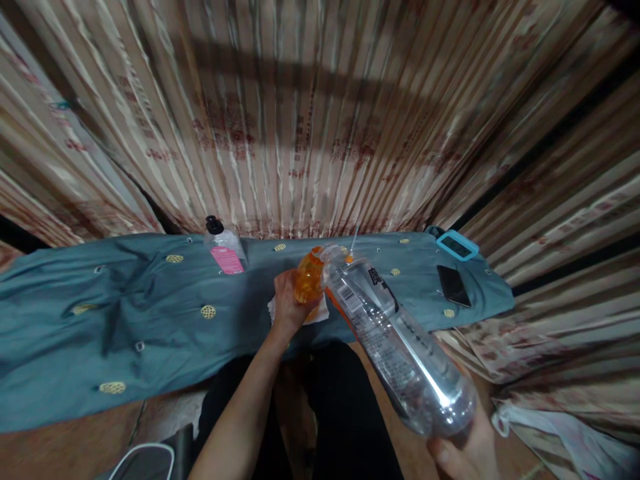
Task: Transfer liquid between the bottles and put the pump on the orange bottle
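Wrapped around a small translucent orange bottle (309, 280), my left hand (287, 305) holds it above the cloth-covered surface. My right hand (470, 445) grips the base of a large clear plastic bottle (400, 343) with a printed label. This large bottle is tilted, its neck down and toward the left, with its mouth at the top of the orange bottle. I cannot tell whether liquid is flowing between them. Beneath my left hand lies a white tissue (320, 313), partly hidden. Behind the large bottle's neck stands a thin pale stick (355, 240) with an orange base.
A teal patterned cloth (165, 340) covers the long surface. On it, a clear bottle (226, 250) with a black cap and pink label stands at left. At right are a blue-framed digital clock (457, 245) and a black phone (454, 285). Pleated curtains (300, 133) hang behind.
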The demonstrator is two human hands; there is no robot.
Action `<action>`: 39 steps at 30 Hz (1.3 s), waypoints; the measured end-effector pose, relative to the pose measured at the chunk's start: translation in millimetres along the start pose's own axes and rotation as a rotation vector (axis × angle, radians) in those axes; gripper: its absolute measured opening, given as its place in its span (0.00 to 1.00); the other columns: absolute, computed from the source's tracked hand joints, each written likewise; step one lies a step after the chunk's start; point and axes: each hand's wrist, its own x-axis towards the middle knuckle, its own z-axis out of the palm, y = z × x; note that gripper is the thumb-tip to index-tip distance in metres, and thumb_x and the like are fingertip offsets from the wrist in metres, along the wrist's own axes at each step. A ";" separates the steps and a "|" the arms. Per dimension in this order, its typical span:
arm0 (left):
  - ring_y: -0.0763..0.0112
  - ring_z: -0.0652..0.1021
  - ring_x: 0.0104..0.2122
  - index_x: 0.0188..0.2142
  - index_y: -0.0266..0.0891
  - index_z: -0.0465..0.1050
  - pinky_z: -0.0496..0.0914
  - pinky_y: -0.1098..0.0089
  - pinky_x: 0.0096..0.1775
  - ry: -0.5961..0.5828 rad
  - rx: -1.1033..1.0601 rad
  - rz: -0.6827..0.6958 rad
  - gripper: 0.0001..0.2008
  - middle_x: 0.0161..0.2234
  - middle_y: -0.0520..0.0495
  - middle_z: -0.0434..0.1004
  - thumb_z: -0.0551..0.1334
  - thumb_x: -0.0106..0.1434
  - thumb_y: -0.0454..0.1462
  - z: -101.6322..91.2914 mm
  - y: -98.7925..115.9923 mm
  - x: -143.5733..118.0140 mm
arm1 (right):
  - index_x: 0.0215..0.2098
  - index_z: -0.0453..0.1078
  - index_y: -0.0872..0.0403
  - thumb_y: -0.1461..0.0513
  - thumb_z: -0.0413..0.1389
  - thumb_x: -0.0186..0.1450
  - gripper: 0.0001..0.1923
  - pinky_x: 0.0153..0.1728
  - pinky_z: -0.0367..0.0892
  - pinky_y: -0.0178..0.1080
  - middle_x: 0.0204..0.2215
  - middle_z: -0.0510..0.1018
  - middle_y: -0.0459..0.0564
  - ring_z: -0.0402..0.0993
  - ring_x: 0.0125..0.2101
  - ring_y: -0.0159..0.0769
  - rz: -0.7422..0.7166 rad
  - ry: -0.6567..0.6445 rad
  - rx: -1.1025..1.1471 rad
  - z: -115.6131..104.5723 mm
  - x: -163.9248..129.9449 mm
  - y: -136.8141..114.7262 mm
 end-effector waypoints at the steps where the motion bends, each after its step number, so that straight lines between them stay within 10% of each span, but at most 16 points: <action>1: 0.53 0.75 0.48 0.46 0.39 0.69 0.71 0.53 0.52 0.005 -0.002 0.003 0.30 0.44 0.43 0.76 0.73 0.44 0.41 0.4 -0.6 -0.1 | 0.64 0.61 0.52 0.38 0.69 0.43 0.56 0.51 0.71 0.41 0.60 0.72 0.59 0.71 0.58 0.54 -0.007 -0.020 -0.005 -1.7 0.4 1.3; 39: 0.53 0.76 0.49 0.46 0.39 0.70 0.72 0.54 0.52 -0.008 -0.007 -0.043 0.29 0.45 0.43 0.77 0.74 0.43 0.39 -7.3 9.9 -1.6 | 0.64 0.60 0.53 0.43 0.62 0.58 0.43 0.51 0.72 0.46 0.60 0.71 0.58 0.72 0.57 0.56 -0.279 -0.141 -0.265 -27.3 15.5 11.9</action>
